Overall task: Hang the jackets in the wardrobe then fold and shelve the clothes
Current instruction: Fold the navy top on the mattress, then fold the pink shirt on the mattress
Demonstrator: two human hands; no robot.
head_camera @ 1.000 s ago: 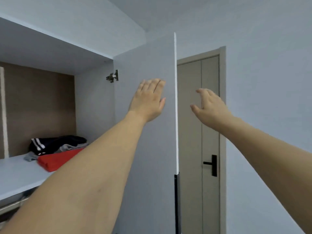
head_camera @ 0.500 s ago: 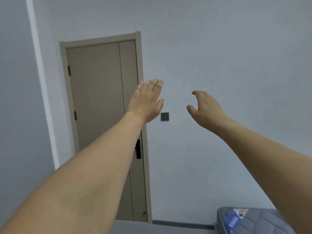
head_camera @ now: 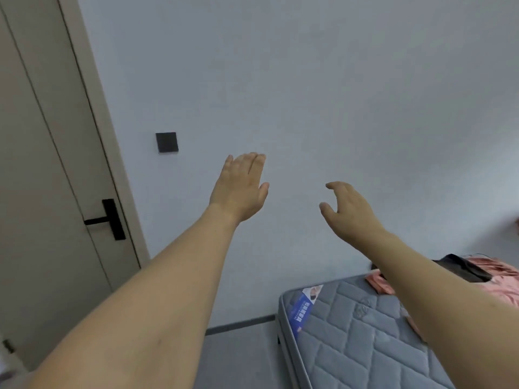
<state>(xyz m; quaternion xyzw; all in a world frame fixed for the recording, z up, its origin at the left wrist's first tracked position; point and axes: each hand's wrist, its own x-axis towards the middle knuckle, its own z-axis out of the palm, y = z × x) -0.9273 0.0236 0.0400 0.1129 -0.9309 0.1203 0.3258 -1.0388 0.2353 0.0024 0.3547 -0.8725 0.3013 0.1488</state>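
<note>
Both hands are raised in front of a pale wall and hold nothing. The left hand [head_camera: 241,189] is flat with fingers straight and together; the right hand [head_camera: 348,209] is loosely spread, fingers slightly curved. On the near right, a grey quilted mattress [head_camera: 351,327] carries a heap of pink and dark clothes [head_camera: 494,276] at its far right end, partly hidden by the right forearm. A beige door [head_camera: 42,192] with a black handle [head_camera: 112,219] stands left, a dark wall switch [head_camera: 167,142] beside it.
</note>
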